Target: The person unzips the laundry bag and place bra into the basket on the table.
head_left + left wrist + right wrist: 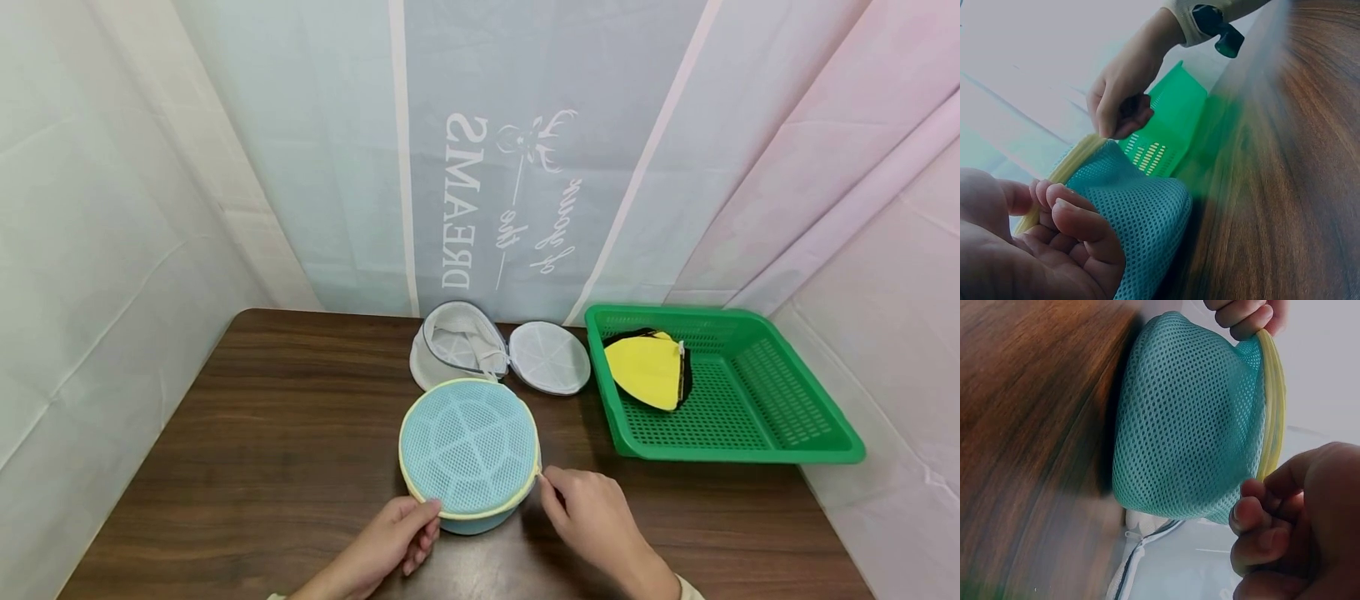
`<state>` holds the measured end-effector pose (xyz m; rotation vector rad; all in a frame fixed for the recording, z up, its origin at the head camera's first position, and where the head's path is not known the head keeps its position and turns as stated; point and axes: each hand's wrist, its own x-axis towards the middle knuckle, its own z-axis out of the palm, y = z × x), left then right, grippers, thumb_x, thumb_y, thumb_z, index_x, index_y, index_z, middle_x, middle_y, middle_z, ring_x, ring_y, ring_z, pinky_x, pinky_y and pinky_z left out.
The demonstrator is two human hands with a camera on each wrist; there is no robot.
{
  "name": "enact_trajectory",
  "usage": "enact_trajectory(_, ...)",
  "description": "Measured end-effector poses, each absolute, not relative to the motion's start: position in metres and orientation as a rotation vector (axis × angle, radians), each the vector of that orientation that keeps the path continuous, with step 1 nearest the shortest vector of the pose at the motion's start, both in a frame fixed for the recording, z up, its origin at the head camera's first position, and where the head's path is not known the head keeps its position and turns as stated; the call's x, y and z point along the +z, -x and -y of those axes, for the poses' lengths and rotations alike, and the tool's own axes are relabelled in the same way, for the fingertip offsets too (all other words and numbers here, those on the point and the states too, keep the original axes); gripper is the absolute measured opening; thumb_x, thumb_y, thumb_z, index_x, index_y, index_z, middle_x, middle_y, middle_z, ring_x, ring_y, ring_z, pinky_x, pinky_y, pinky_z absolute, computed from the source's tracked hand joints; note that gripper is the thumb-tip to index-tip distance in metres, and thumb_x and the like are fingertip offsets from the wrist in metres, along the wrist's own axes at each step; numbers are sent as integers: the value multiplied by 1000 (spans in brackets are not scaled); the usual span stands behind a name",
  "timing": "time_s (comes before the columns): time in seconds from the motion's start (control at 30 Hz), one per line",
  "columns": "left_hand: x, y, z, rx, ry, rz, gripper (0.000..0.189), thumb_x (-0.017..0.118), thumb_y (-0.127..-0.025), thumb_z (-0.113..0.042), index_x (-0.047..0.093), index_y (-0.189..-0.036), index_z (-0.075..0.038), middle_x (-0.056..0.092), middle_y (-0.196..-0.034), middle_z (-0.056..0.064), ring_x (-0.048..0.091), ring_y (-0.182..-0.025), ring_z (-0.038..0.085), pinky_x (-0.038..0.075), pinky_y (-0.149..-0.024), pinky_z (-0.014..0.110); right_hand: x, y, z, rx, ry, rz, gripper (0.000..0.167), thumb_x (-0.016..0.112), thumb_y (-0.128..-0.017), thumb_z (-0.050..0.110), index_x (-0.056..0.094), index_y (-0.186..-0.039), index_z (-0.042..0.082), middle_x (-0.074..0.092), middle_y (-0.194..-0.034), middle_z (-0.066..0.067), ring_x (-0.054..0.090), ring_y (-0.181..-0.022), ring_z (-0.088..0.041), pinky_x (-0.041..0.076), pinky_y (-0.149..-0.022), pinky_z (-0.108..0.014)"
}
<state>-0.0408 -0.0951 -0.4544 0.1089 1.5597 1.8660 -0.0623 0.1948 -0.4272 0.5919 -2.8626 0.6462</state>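
A round light-blue mesh laundry bag (468, 446) with a yellow zipper rim stands on the table, its lid lying over the top. My left hand (397, 533) pinches the yellow rim at the bag's front left, thumb on top. At the right side of the rim, my right hand (596, 517) pinches the zipper edge between thumb and forefinger; the small pull there is mostly covered. The right wrist view shows the bag's mesh side (1191, 419) and both hands on the yellow zipper (1272, 406). Behind the bag lies a white mesh laundry bag (457, 342), its round lid (550, 358) flipped open to the right.
A green plastic basket (735, 454) stands at the right on the brown wooden table (285, 450). Inside it lies a folded yellow and black item (645, 371). A printed curtain (525, 167) hangs along the table's back edge.
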Motion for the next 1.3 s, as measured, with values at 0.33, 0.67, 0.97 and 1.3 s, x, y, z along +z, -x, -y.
enact_trajectory(0.33,-454,42,95,1873,-122,-1548,41,42,-111,-30,50,-75,-11,47,-65,-5,40,-51,3,37,-47,17,-429,62,-199,685,-765,2832,51,70,-93,11,33,-62,28,16,-61,20,14,-55,6,15,-49,-15)
enact_trajectory(0.67,-454,44,94,1874,-135,-1557,41,42,-111,-29,49,-75,-10,46,-65,-3,40,-52,5,37,-47,18,-430,63,-200,709,-901,2858,48,68,-94,12,35,-64,30,20,-62,22,18,-55,7,16,-49,-12)
enact_trajectory(0.97,-452,44,93,1881,-144,-1542,44,43,-111,-28,46,-76,-1,47,-67,-3,41,-52,5,37,-47,17,-433,62,-197,786,-1094,2816,46,67,-97,14,35,-67,30,19,-63,21,16,-57,8,13,-50,-7)
enact_trajectory(1.3,-453,45,92,1878,-142,-1538,38,43,-111,-29,52,-78,-11,48,-67,-3,41,-53,5,38,-48,18,-435,61,-189,812,-1208,2768,45,64,-101,18,36,-67,29,20,-62,20,16,-56,10,15,-48,-7)
